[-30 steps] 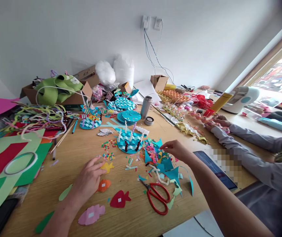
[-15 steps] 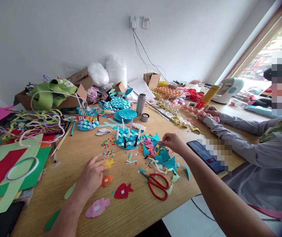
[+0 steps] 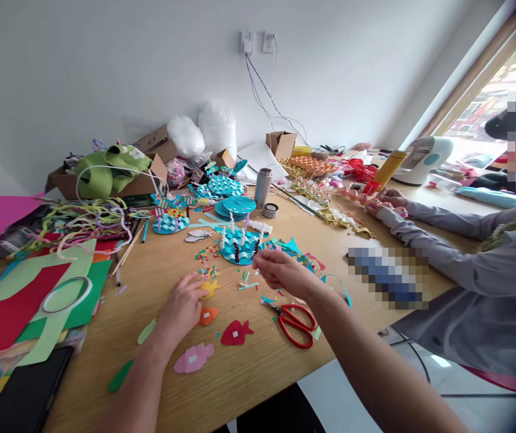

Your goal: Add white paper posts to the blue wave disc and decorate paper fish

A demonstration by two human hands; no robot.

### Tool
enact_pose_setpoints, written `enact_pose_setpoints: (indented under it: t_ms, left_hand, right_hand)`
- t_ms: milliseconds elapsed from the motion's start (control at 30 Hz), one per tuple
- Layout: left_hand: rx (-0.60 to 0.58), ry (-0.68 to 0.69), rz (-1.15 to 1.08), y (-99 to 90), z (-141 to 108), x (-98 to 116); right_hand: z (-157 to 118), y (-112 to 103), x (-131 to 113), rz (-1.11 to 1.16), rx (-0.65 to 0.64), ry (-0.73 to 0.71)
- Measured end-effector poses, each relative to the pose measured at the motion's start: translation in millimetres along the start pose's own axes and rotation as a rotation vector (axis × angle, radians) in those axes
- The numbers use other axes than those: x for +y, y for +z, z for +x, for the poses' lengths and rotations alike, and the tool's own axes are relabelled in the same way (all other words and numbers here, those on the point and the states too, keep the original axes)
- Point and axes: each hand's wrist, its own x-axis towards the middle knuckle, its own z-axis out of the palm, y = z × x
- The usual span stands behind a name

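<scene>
The yellow paper fish (image 3: 211, 288) lies on the table (image 3: 150, 397) under the fingertips of the left hand (image 3: 183, 304), which is loosely open, palm down. Just below sits an orange fish (image 3: 210, 315), then a red fish (image 3: 235, 332) and a pink fish (image 3: 193, 358). The right hand (image 3: 282, 270) has its fingers bunched closed beside the blue wavy model (image 3: 228, 251); whether they pinch anything, I cannot tell. Red-handled scissors (image 3: 296, 328) lie below that hand.

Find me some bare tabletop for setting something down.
The tabletop is mostly bare between the green sheet and the left hand, and between the pink fish and the scissors. Scraps and the blue wavy model crowd the right hand.
</scene>
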Motion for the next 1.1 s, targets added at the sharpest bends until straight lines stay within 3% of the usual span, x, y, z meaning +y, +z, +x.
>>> enact_pose_setpoints:
  t_ms: [133,267,433,600,867,1100]
  left_hand:
    - [-0.038,-0.018,0.013,-3.8,0.6,5.3]
    - [-0.056,-0.024,0.007,-6.6,0.8,6.9]
    - [-0.013,-0.018,0.002,-11.1,1.9,6.8]
    - [0.053,-0.076,0.000,-17.6,1.7,10.6]
    - [-0.158,-0.058,-0.044,-24.3,-5.2,16.0]
    - [-0.239,-0.101,-0.060,-23.0,-8.9,14.5]
  right_hand:
    - [26.1,39.9,2.8,-0.097,-0.124,-0.042]
    - [50.3,56.2,16.0,-0.022,-0.119,-0.105]
    - [62.1,52.9,42.5,0.012,-0.115,-0.102]
    - [64.2,48.2,51.0,-0.105,-0.022,-0.211]
    - [62.7,56.3,56.4,-0.505,0.147,-0.440]
    - [64.2,54.6,58.9,-0.633,0.220,-0.505]
